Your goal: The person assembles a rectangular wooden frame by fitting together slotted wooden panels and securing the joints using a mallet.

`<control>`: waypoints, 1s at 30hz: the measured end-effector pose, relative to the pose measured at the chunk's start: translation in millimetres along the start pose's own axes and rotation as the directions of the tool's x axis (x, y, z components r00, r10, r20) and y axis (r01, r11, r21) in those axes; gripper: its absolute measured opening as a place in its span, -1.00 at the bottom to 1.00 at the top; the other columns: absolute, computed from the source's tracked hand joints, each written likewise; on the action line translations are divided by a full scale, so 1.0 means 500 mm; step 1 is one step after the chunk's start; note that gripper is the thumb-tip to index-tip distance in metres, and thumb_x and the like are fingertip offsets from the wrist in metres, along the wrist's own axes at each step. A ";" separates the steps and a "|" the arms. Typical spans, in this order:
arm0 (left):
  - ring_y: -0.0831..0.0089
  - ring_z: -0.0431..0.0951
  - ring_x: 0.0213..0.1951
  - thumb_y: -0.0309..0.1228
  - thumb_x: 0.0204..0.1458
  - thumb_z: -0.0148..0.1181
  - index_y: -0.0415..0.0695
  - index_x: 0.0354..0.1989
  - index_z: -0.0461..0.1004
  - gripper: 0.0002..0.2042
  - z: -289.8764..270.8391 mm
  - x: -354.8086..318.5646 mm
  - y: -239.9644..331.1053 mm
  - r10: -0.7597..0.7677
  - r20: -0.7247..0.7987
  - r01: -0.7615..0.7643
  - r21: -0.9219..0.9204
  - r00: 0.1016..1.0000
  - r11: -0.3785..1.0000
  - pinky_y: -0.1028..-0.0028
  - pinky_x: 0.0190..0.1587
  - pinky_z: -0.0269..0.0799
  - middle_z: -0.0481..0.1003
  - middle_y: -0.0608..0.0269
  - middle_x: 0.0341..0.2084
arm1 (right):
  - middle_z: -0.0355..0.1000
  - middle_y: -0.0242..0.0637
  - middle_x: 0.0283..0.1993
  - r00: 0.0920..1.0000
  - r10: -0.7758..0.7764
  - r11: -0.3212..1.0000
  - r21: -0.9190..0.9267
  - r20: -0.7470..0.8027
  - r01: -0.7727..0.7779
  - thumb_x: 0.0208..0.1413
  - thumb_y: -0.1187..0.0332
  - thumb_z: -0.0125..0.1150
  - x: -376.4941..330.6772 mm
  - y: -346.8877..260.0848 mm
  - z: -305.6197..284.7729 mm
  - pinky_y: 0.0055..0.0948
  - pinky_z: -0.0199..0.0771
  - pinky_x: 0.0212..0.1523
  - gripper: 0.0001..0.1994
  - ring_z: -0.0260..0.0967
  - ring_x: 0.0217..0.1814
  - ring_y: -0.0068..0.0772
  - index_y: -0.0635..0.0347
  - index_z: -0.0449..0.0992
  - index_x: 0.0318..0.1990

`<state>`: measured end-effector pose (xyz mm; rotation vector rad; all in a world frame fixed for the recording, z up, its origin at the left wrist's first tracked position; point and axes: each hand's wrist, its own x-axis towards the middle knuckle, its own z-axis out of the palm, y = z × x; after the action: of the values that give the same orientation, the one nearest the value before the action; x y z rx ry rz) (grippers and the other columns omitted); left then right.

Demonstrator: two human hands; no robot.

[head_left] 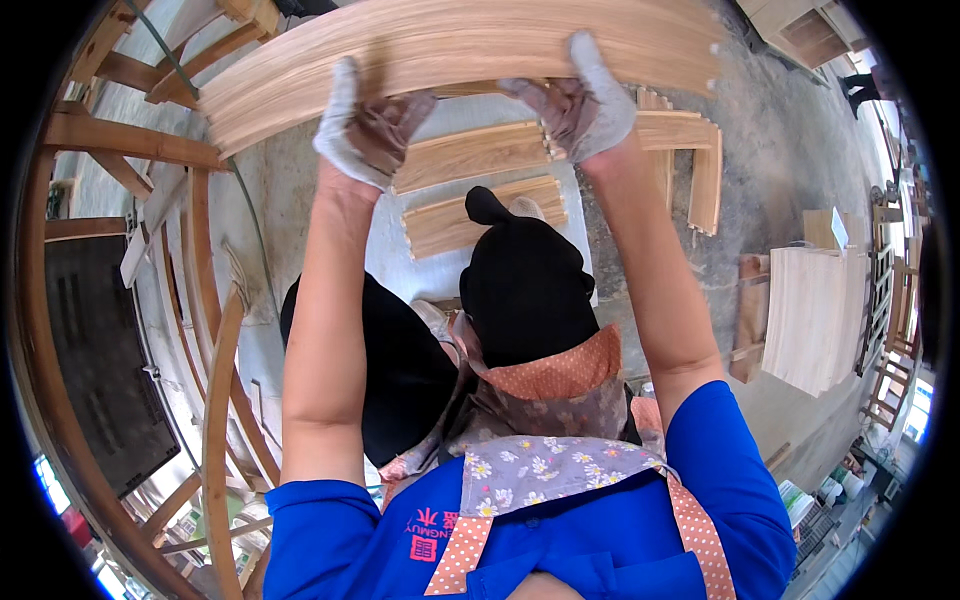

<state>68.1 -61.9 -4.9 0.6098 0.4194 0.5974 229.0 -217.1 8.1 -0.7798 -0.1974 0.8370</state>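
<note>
Steady now: wide wood-grain panel held out in two gloved hands

And both arms are right out in front, left arm (335,320) and right arm (660,260) close to straight, running forward side by side from the blue sleeves (325,520). Left hand (372,135) and right hand (585,110) sit well apart on the near edge of the wood-grain panel (470,45), thumbs outward, lying up across its face. The fingers are half curled, turned in toward each other, with the panel caught between them and the thumbs; how far the tips reach underneath, I can't tell.

The panel spans the view beyond the pale sheet (385,250), past its left and right edges. On that sheet lie two notched slats, one nearer the far edge (475,155), one closer in (440,230).

Good handling here, I'd say, means matching the grip on both sides, so neither end dips. Mind that toothed right end; a knock could chip it. Watch the left end too, close by the timber frame (140,138) in this view; touching or not, I can't say. Softer elbows would probably spare the shoulders.
</note>
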 end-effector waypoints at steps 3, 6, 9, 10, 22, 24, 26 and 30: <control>0.13 0.55 -0.07 -0.22 0.06 0.25 -0.27 0.10 0.29 -0.48 -0.042 0.023 0.037 0.124 -0.011 -0.123 0.066 0.992 0.990 0.17 -0.14 0.63 0.45 -0.02 -0.05 | 0.42 0.04 0.00 0.970 0.242 0.970 0.027 0.003 -0.242 0.14 0.08 0.21 -0.001 0.030 -0.010 -0.23 0.59 0.03 -0.40 0.45 0.03 -0.05 0.41 0.25 0.15; 0.24 0.61 -0.25 -0.34 0.05 0.25 -0.22 0.00 0.40 -0.64 -0.066 0.023 0.061 0.259 -0.145 -0.211 0.283 0.955 0.936 0.28 -0.34 0.68 0.53 0.05 -0.18 | 0.44 -0.07 -0.02 0.879 0.477 0.840 -0.305 0.019 -0.449 0.14 0.07 0.20 -0.005 0.055 -0.095 -0.32 0.55 -0.04 -0.43 0.48 -0.02 -0.20 0.33 0.31 0.15; 0.28 0.58 -0.18 -0.43 -0.01 0.32 -0.24 0.00 0.41 -0.61 -0.108 0.010 0.102 0.379 -0.242 -0.189 0.562 0.893 0.805 0.30 -0.21 0.62 0.52 0.06 -0.12 | 0.46 -0.18 -0.05 0.822 0.530 0.631 -0.550 -0.210 -0.547 0.14 0.11 0.21 -0.037 0.084 -0.242 -0.37 0.55 -0.11 -0.49 0.49 -0.09 -0.33 0.23 0.35 0.15; 0.31 0.57 -0.17 -0.45 -0.04 0.35 -0.26 0.00 0.41 -0.59 -0.136 0.016 0.110 0.457 -0.253 -0.184 0.674 0.853 0.716 0.32 -0.17 0.58 0.52 0.08 -0.12 | 0.47 -0.20 -0.08 0.813 0.506 0.602 -0.557 -0.288 -0.572 0.14 0.11 0.21 -0.059 0.086 -0.291 -0.38 0.55 -0.13 -0.50 0.49 -0.11 -0.36 0.21 0.36 0.14; 0.38 0.51 -0.14 -0.51 -0.16 0.46 -0.21 0.06 0.37 -0.45 -0.335 0.018 0.084 0.537 -0.442 0.071 0.814 0.719 0.576 0.34 -0.20 0.55 0.49 0.21 -0.12 | 0.36 -0.33 -0.52 0.347 0.459 0.456 -0.119 -0.818 -0.882 0.09 0.21 0.20 -0.604 0.224 -0.730 -0.38 0.42 -0.50 -0.78 0.36 -0.56 -0.40 0.14 0.45 -0.24; 0.37 0.51 -0.15 -0.52 -0.15 0.45 -0.16 0.06 0.37 -0.46 -0.343 0.023 0.086 0.538 -0.445 0.052 0.803 0.716 0.594 0.31 -0.26 0.58 0.49 0.22 -0.12 | 0.43 -0.25 -0.46 0.298 0.389 0.367 -0.150 -0.872 -0.918 0.05 0.18 0.22 -0.695 0.246 -0.795 -0.31 0.47 -0.42 -0.72 0.43 -0.48 -0.28 0.17 0.45 -0.20; 0.33 0.54 -0.24 -0.53 -0.13 0.42 -0.13 0.03 0.38 -0.50 -0.342 0.023 0.083 0.563 -0.416 0.042 0.828 0.714 0.559 0.27 -0.37 0.58 0.50 0.20 -0.17 | 0.49 -0.14 -0.35 0.294 0.132 -0.053 -0.303 -0.947 -0.952 -0.02 0.15 0.26 -0.740 0.258 -0.787 -0.26 0.48 -0.28 -0.65 0.47 -0.32 -0.13 0.20 0.45 -0.17; 0.32 0.56 -0.30 -0.54 -0.12 0.41 -0.10 -0.01 0.41 -0.55 -0.311 0.024 0.087 0.520 -0.469 0.117 0.812 0.714 0.572 0.24 -0.42 0.59 0.51 0.18 -0.21 | 0.50 0.02 -0.12 0.284 -0.003 -0.330 -0.267 -0.959 -0.905 -0.12 0.13 0.30 -0.760 0.276 -0.742 -0.22 0.43 -0.02 -0.50 0.44 -0.02 0.02 0.23 0.47 -0.04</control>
<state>-22.0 37.4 -95.6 1.3559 1.3967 0.8742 58.6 -638.2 -299.8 -2.8535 0.5327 1.2737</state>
